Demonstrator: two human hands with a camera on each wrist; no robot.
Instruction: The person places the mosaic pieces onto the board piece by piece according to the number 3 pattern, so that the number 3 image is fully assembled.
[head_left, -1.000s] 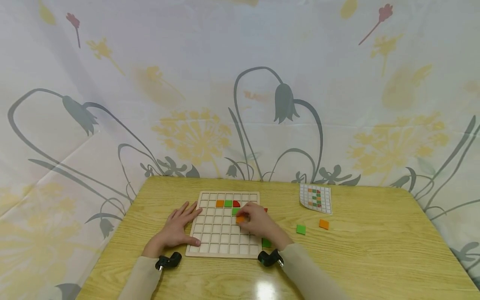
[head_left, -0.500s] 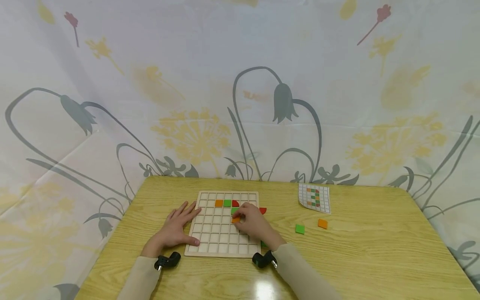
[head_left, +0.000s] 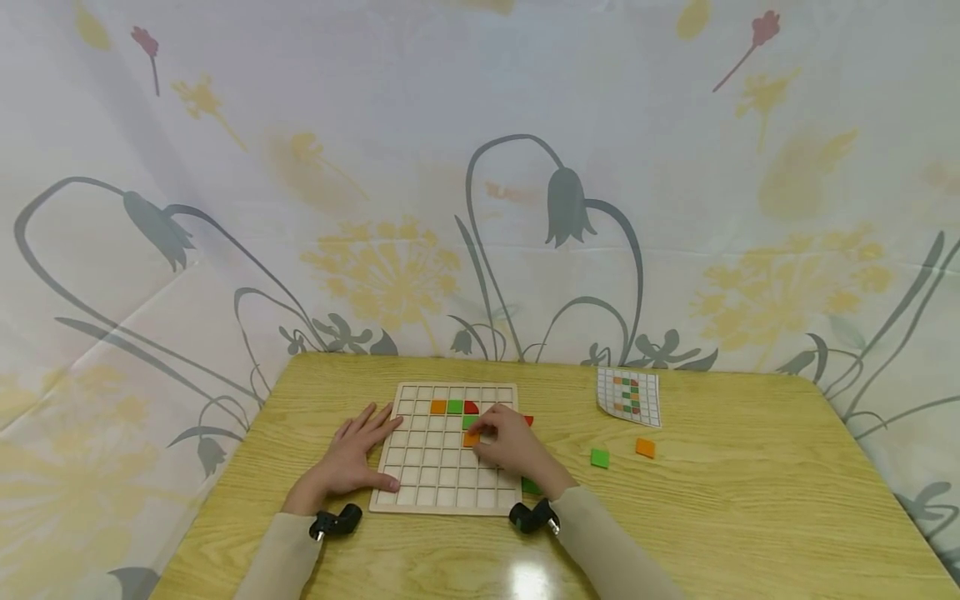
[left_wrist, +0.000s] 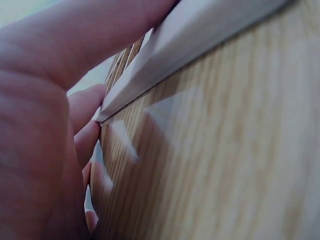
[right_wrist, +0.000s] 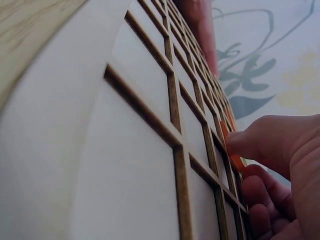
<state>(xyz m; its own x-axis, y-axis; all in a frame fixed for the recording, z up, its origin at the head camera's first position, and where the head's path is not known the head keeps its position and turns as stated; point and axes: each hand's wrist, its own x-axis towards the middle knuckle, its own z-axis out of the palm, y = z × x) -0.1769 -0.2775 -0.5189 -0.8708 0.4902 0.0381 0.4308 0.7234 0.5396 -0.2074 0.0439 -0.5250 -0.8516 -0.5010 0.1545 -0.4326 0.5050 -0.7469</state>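
A wooden grid board [head_left: 420, 493] lies on the table. My left hand [head_left: 351, 457] rests spread along its left edge, thumb and fingertips on the frame. Over the board, my right hand [head_left: 516, 446] pinches an orange square tile [head_left: 470, 439] at a cell just below a green tile [head_left: 468, 422]. In the right wrist view this orange tile [right_wrist: 232, 151] looks slightly tilted, with the thumb against it. Along an upper row sit another orange tile [head_left: 438, 407], a green tile [head_left: 454, 407] and a red quarter-round tile [head_left: 471, 407].
To the right lie a loose green tile [head_left: 600, 458] and an orange tile [head_left: 646, 448]. A red piece [head_left: 528, 420] and a green piece [head_left: 530, 485] show partly beside the board's right edge. Behind them is a printed pattern sheet [head_left: 628, 397]. A patterned cloth [head_left: 450, 183] hangs behind the table.
My right hand has moved slightly left with the orange tile, bringing it under the green one, then shifted back a touch to the right. The left hand has stayed put.
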